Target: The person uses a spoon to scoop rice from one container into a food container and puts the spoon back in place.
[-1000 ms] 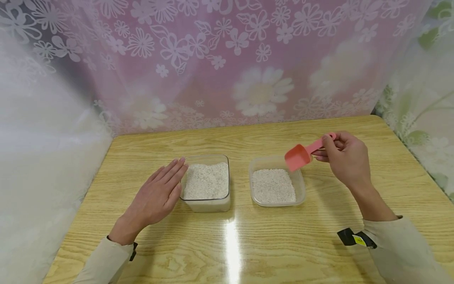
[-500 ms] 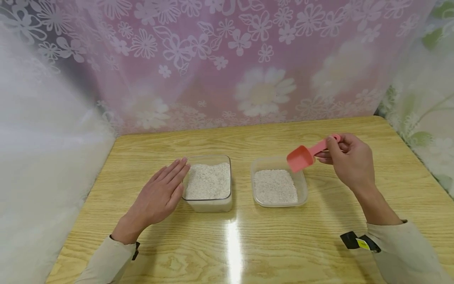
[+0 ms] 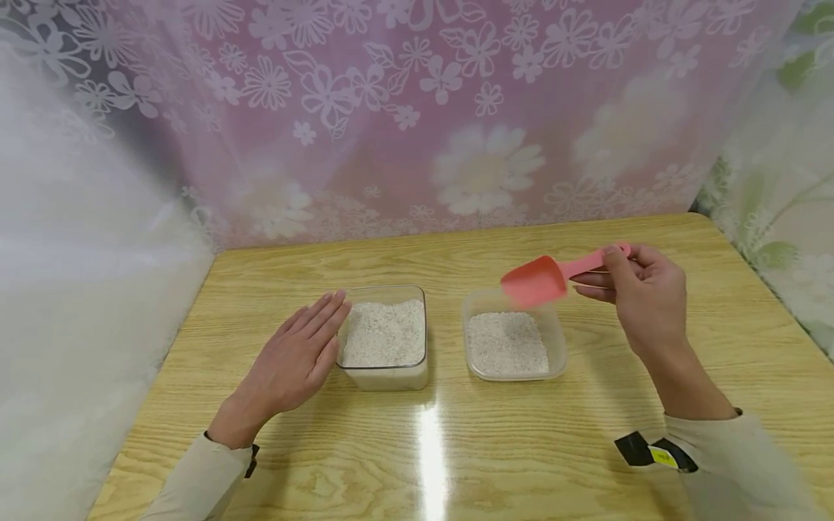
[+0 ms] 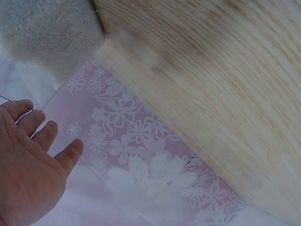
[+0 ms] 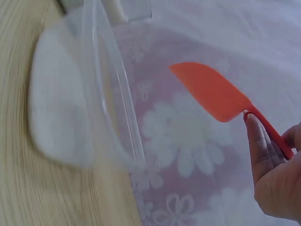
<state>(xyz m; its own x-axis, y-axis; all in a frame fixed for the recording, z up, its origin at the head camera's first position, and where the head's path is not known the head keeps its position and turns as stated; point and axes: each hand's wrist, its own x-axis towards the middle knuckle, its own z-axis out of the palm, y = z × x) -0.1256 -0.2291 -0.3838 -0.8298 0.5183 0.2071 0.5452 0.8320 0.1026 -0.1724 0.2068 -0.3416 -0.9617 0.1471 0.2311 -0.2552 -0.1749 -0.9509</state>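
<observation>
My right hand (image 3: 651,300) pinches the handle of a pink scoop (image 3: 537,281) between thumb and fingers. The scoop's bowl is over the back edge of a clear plastic container (image 3: 556,354) with white rice (image 3: 508,341) in its lower part. In the right wrist view the scoop (image 5: 211,92) appears orange-red and is apart from the container wall (image 5: 123,94). With fingers straight and together, my left hand (image 3: 287,358) rests against the left rim of a fuller square container (image 3: 391,381), whose rice (image 3: 383,334) is heaped toward the back.
Both containers stand on a wood-grain table (image 3: 365,463), with a gap between them. Behind the table hangs a pink floral curtain (image 3: 365,159). A pale sheet (image 3: 85,289) hangs at the left and a leaf-patterned one (image 3: 782,217) at the right.
The scoop's bowl has swung left and turned, so more of its side shows. My left hand and both containers stay in place apart from a slight shift of the whole view.
</observation>
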